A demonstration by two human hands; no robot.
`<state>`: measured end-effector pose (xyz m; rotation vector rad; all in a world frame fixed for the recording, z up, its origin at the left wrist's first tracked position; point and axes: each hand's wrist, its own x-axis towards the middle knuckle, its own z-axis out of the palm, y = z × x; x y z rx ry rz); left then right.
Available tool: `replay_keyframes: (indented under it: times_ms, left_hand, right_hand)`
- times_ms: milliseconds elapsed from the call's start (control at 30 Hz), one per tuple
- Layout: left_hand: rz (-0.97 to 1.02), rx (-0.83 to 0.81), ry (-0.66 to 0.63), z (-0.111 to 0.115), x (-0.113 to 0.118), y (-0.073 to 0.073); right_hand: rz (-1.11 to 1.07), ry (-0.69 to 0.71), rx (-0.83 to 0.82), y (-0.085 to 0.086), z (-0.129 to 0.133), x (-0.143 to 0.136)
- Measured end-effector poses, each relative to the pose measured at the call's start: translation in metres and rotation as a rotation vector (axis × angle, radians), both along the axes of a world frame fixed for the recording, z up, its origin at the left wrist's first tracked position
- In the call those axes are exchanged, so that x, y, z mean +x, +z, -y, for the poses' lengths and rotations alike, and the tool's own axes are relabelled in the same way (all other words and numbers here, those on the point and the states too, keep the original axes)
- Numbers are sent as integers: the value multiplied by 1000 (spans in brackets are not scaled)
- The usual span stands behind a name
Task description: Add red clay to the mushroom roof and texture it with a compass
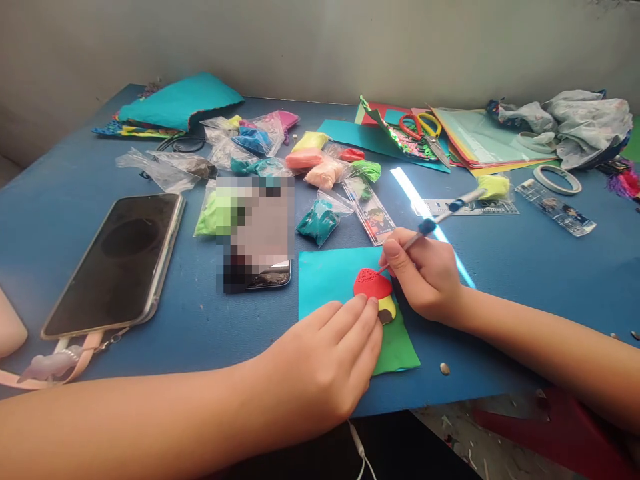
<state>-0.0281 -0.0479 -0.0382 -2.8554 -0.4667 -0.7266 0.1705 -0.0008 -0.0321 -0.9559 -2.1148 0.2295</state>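
Slim tool [427, 226] aslant in right hand [423, 273]: tip at red clay [373, 287] just beyond left hand's [333, 353] fingertips, tail pointing forward-right. Right hand curled closed round tool. Left hand open, fingers extended together, touching red clay's near edge.

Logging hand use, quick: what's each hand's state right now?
Left hand: open, resting against the red piece.
Right hand: closed, holding a pen-like tool, its tip at that piece.
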Motion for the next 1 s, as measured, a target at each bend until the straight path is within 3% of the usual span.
replay_keyframes:
  times_ms: [1000]
  left_hand:
    - [7, 18, -18, 1, -1, -2]
  right_hand:
    - [34, -21, 87, -2, 1, 2]
